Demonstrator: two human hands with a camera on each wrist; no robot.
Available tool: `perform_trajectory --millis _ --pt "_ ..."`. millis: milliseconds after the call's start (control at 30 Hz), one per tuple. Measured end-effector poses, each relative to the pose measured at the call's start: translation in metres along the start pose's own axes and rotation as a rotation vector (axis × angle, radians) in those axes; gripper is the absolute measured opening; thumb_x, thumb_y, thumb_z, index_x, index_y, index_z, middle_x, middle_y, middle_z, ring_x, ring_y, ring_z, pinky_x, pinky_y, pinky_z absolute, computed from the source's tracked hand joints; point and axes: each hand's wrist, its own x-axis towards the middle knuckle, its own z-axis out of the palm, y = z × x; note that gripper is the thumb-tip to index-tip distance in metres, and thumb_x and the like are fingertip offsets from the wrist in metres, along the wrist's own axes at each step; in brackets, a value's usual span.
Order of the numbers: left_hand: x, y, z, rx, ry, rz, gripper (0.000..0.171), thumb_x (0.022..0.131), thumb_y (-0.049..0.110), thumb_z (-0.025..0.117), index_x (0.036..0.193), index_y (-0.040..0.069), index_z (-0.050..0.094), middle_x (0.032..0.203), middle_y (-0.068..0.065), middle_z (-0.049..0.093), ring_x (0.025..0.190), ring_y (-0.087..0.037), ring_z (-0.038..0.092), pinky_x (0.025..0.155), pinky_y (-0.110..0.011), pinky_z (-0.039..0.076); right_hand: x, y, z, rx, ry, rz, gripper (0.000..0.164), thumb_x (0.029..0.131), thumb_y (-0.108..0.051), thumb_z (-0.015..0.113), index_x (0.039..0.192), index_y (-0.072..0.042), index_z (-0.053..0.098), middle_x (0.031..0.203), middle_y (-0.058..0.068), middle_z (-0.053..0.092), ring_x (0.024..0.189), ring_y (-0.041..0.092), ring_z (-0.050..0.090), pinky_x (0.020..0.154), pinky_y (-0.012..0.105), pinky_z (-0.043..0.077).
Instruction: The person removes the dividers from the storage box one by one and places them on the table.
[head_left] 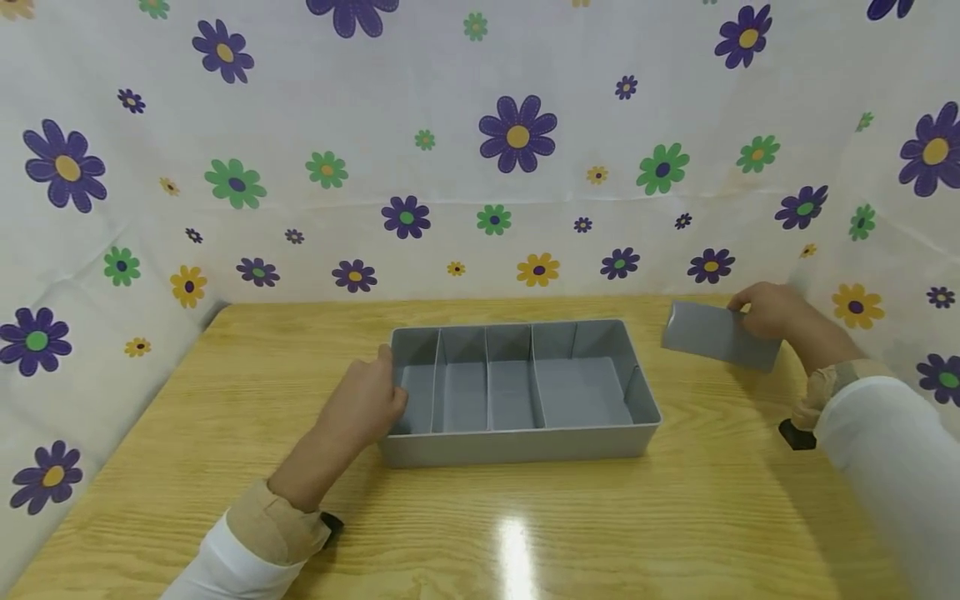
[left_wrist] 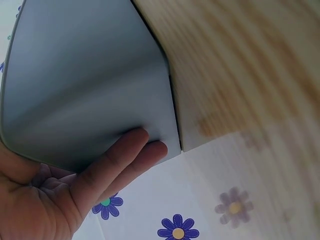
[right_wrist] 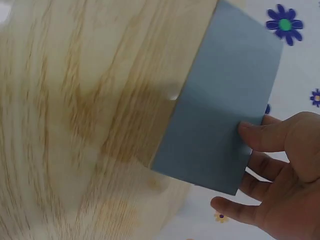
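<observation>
A grey drawer organizer box [head_left: 517,447] stands on the table, split by three upright dividers into narrow left sections and a wider right one. My left hand [head_left: 358,407] grips its left wall, thumb hooked over the rim. In the left wrist view, two fingers [left_wrist: 117,157] lie along the outer face of the box [left_wrist: 90,85]. Off to the right, my right hand [head_left: 776,315] pinches a loose grey divider panel [head_left: 708,333] by its upper edge. The right wrist view shows the thumb [right_wrist: 260,136] on the panel's broad face [right_wrist: 215,105], other fingers behind it.
The wooden table [head_left: 465,517] ends at a white flower-print cloth [head_left: 420,83] hanging behind and at both sides. Bare wood lies between the box and the panel. A small black device [head_left: 797,435] is strapped under the right wrist, another [head_left: 331,528] under the left.
</observation>
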Motion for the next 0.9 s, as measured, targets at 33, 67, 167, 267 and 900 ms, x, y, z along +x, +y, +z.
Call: perform_trajectory --millis 33,67,167,267,900 --pt "0.0 0.0 0.0 0.004 0.0 -0.001 0.059 0.081 0.006 0.047 0.131 -0.019 0.027 0.05 -0.003 0.043 0.04 -0.011 0.04 0.035 -0.023 0.031 0.003 0.002 0.001 -0.006 -0.004 0.003 0.037 0.079 -0.004 0.05 0.113 0.01 0.056 0.109 0.032 0.056 0.082 0.033 0.055 0.077 0.05 0.046" --pt "0.0 0.0 -0.001 0.008 0.001 -0.002 0.06 0.081 0.006 0.047 0.131 -0.019 0.027 0.05 -0.003 0.043 0.04 -0.011 0.039 0.035 -0.023 0.03 0.005 0.003 0.003 -0.018 -0.005 0.0 0.037 0.079 -0.003 0.05 0.113 0.009 0.056 0.11 0.032 0.055 0.084 0.034 0.055 0.079 0.051 0.046" --pt "0.0 0.001 -0.002 0.014 0.008 -0.002 0.06 0.081 0.006 0.047 0.132 -0.019 0.027 0.049 -0.002 0.042 0.039 -0.011 0.038 0.035 -0.023 0.029 0.012 0.006 0.008 -0.019 -0.005 -0.001 0.035 0.08 -0.002 0.051 0.114 0.006 0.058 0.114 0.032 0.054 0.091 0.038 0.053 0.084 0.054 0.043" --pt "0.0 0.0 -0.001 0.011 0.001 -0.007 0.06 0.081 0.007 0.047 0.132 -0.019 0.027 0.05 -0.003 0.042 0.04 -0.011 0.038 0.035 -0.023 0.029 0.017 0.007 0.013 0.012 -0.001 0.009 0.034 0.082 0.001 0.05 0.114 0.002 0.06 0.116 0.033 0.052 0.094 0.039 0.052 0.085 0.055 0.043" --pt "0.0 0.001 0.001 -0.001 0.01 -0.005 0.06 0.081 0.005 0.046 0.132 -0.019 0.026 0.049 -0.001 0.041 0.038 -0.009 0.036 0.034 -0.022 0.027 0.012 -0.062 -0.018 0.083 0.263 -0.126 0.031 0.087 -0.015 0.046 0.11 0.002 0.061 0.103 0.023 0.061 0.09 0.033 0.056 0.076 0.05 0.048"
